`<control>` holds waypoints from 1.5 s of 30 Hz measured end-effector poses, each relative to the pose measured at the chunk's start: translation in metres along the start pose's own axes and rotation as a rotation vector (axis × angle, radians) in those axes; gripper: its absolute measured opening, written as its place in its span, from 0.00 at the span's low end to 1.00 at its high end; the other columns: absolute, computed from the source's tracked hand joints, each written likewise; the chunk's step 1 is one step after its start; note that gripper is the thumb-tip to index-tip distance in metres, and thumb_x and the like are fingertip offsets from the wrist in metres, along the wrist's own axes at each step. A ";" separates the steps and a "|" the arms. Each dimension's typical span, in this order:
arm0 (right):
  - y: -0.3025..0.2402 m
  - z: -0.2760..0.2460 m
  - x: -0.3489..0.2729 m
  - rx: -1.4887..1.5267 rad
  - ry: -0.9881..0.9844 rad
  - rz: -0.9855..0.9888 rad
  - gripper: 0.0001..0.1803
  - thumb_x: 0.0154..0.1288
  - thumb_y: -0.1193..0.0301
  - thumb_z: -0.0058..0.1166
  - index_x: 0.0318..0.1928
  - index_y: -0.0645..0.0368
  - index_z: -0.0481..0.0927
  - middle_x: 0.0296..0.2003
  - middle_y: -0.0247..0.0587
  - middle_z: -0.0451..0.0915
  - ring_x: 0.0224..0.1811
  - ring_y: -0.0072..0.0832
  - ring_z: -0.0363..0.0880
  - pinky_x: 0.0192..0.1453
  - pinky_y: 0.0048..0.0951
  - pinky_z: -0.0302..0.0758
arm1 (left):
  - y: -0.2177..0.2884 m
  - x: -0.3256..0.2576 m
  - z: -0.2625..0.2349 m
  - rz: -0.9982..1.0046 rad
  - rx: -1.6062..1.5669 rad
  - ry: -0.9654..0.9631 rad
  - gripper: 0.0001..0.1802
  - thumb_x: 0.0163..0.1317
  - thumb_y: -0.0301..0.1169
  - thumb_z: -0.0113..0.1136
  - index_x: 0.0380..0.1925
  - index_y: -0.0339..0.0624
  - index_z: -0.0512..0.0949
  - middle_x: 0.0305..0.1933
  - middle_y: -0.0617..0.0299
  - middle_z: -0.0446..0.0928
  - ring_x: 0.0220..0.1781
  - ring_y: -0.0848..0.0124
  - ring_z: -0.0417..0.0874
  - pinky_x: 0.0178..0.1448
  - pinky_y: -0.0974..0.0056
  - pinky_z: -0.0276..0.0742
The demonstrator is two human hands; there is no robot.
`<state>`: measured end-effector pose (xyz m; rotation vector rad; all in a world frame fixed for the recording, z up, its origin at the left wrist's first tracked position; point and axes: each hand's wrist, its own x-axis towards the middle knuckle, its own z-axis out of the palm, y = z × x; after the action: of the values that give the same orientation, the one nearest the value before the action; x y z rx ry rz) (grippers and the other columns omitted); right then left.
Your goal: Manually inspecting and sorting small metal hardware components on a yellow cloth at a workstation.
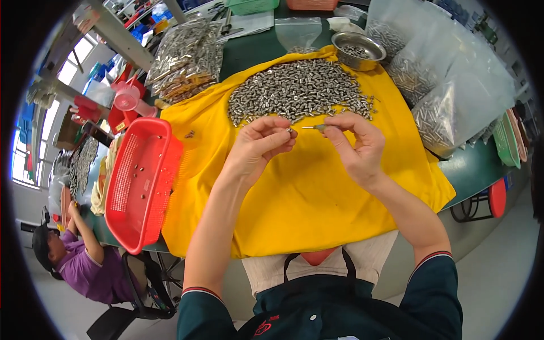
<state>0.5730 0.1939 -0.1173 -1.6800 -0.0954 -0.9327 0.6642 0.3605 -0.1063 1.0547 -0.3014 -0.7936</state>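
Observation:
Between the thumb and finger of my left hand (262, 141) is a small metal part (290, 130), mostly covered by the fingertips. My right hand (358, 145) pinches a small tool with a thin metal pin and greenish handle (319, 127). Its tip points left toward the metal part, with a short gap between them. Both hands hover over a yellow cloth (294, 209). Just beyond them on the cloth lies a wide heap of small silvery metal parts (300, 88).
A red plastic basket (161, 187) with a few loose parts stands at the left. A steel bowl (358, 50) sits behind the heap. Clear bags of metal parts (439, 116) line the right; stacked bagged parts (190, 56) are far left. A person in purple (93, 272) sits at left.

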 end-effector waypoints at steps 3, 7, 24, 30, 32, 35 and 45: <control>-0.002 -0.001 0.000 -0.023 -0.053 0.010 0.04 0.50 0.79 0.56 0.29 0.63 0.77 0.22 0.35 0.77 0.21 0.18 0.72 0.27 0.17 0.68 | -0.006 0.003 0.001 -0.020 -0.015 -0.047 0.08 0.53 0.23 0.57 0.35 0.38 0.75 0.32 0.59 0.77 0.33 0.73 0.78 0.40 0.72 0.75; -0.003 -0.003 -0.001 -0.037 -0.070 -0.004 0.04 0.50 0.79 0.56 0.29 0.63 0.77 0.22 0.35 0.77 0.20 0.19 0.72 0.25 0.18 0.68 | -0.006 0.002 0.007 -0.041 0.024 -0.031 0.07 0.53 0.23 0.57 0.34 0.38 0.76 0.31 0.59 0.77 0.32 0.73 0.77 0.40 0.71 0.74; -0.002 -0.001 -0.001 -0.046 -0.094 -0.008 0.04 0.50 0.79 0.56 0.29 0.63 0.78 0.21 0.34 0.76 0.20 0.18 0.70 0.25 0.18 0.66 | -0.010 0.002 0.005 0.005 0.034 -0.024 0.06 0.51 0.23 0.59 0.32 0.37 0.76 0.30 0.59 0.77 0.32 0.72 0.77 0.38 0.70 0.74; 0.000 -0.001 -0.003 0.003 -0.089 0.083 0.03 0.50 0.79 0.56 0.29 0.63 0.78 0.22 0.34 0.77 0.20 0.17 0.71 0.26 0.18 0.66 | -0.009 0.003 0.005 0.003 0.069 -0.013 0.06 0.51 0.22 0.59 0.31 0.36 0.76 0.29 0.58 0.77 0.31 0.72 0.77 0.38 0.70 0.74; 0.001 0.000 -0.003 0.016 -0.115 0.123 0.03 0.51 0.79 0.55 0.29 0.63 0.78 0.23 0.35 0.77 0.21 0.17 0.71 0.27 0.17 0.67 | -0.009 0.004 0.004 -0.007 0.079 -0.003 0.06 0.51 0.22 0.59 0.30 0.36 0.76 0.28 0.58 0.77 0.31 0.72 0.77 0.38 0.71 0.74; -0.002 0.004 -0.002 0.190 0.021 0.196 0.03 0.52 0.78 0.54 0.30 0.63 0.78 0.23 0.35 0.78 0.21 0.17 0.72 0.28 0.17 0.68 | -0.008 0.003 0.003 0.012 0.075 0.000 0.06 0.53 0.24 0.57 0.32 0.37 0.76 0.30 0.59 0.77 0.31 0.73 0.77 0.38 0.72 0.73; -0.003 0.001 -0.004 -0.005 -0.059 0.034 0.04 0.50 0.79 0.56 0.30 0.63 0.78 0.22 0.34 0.77 0.21 0.18 0.72 0.27 0.17 0.68 | -0.010 0.004 0.007 -0.103 -0.070 -0.071 0.09 0.61 0.32 0.49 0.37 0.38 0.71 0.32 0.59 0.76 0.32 0.75 0.77 0.39 0.73 0.74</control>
<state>0.5698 0.1972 -0.1175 -1.7093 -0.1035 -0.8586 0.6585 0.3510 -0.1117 0.9836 -0.2795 -0.9294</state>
